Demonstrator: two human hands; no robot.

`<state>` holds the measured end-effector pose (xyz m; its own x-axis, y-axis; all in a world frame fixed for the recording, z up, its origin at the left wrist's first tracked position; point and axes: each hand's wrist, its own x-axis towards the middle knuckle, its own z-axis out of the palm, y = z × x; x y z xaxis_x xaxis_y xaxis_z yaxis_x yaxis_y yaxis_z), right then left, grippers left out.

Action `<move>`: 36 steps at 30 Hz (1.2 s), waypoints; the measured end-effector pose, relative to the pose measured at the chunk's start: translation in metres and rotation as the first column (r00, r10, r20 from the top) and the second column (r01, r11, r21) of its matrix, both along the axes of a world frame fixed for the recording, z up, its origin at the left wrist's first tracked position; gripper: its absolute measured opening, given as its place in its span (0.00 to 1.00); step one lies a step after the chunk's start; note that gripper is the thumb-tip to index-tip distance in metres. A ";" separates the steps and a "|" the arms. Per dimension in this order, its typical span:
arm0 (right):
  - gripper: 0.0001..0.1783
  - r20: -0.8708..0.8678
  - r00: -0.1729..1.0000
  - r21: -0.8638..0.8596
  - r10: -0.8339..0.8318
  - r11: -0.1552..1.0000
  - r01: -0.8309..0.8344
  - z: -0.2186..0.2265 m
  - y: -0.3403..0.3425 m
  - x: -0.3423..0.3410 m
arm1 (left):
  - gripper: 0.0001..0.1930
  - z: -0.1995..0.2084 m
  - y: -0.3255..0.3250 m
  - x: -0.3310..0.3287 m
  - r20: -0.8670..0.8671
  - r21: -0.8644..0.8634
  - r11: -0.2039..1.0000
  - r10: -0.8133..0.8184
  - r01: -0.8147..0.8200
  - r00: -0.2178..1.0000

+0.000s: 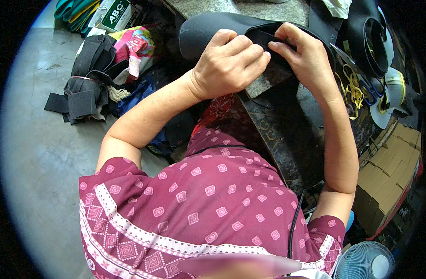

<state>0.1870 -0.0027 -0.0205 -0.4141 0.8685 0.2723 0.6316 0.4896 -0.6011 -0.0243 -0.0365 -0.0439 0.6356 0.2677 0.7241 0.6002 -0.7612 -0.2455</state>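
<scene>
A smooth black flexible sheet (201, 35), curved over on itself, lies across the near edge of a speckled stone slab (264, 86). My left hand (234, 60) is closed over its edge with the fingers curled in. Close beside it, my right hand (303, 51) pinches the sheet's folded edge between thumb and forefinger. The two hands are only a short gap apart. Whether a small piece sits between the fingertips is hidden by the dark fold.
Coiled black strips (368, 49), yellow bands (354, 93) and blue-handled scissors (373, 90) lie on the right. Cardboard boxes (387, 172) and a fan (366, 262) stand lower right. Tied black pieces (80, 90) lie on the floor left, near a colourful bag (134, 44).
</scene>
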 end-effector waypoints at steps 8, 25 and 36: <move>0.10 0.115 0.993 0.316 -0.008 0.948 -0.029 0.009 -0.020 -0.003 | 0.10 0.002 -0.004 0.002 -0.113 -0.088 0.991 0.092 -0.102 0.989; 0.10 0.389 0.914 0.481 0.115 0.821 -0.308 -0.006 -0.044 0.056 | 0.25 0.003 -0.021 0.024 -0.126 -0.263 0.956 0.098 -0.128 0.987; 0.14 0.307 0.950 0.442 0.060 0.875 -0.198 -0.006 -0.046 0.053 | 0.24 0.004 -0.025 0.012 -0.190 -0.264 0.939 0.172 -0.219 0.967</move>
<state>0.2405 -0.0489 -0.0266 -0.6315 0.6039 0.4864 0.6481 0.7554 -0.0965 -0.0124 -0.0619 -0.0400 0.6519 0.5758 0.4934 0.7144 -0.6846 -0.1449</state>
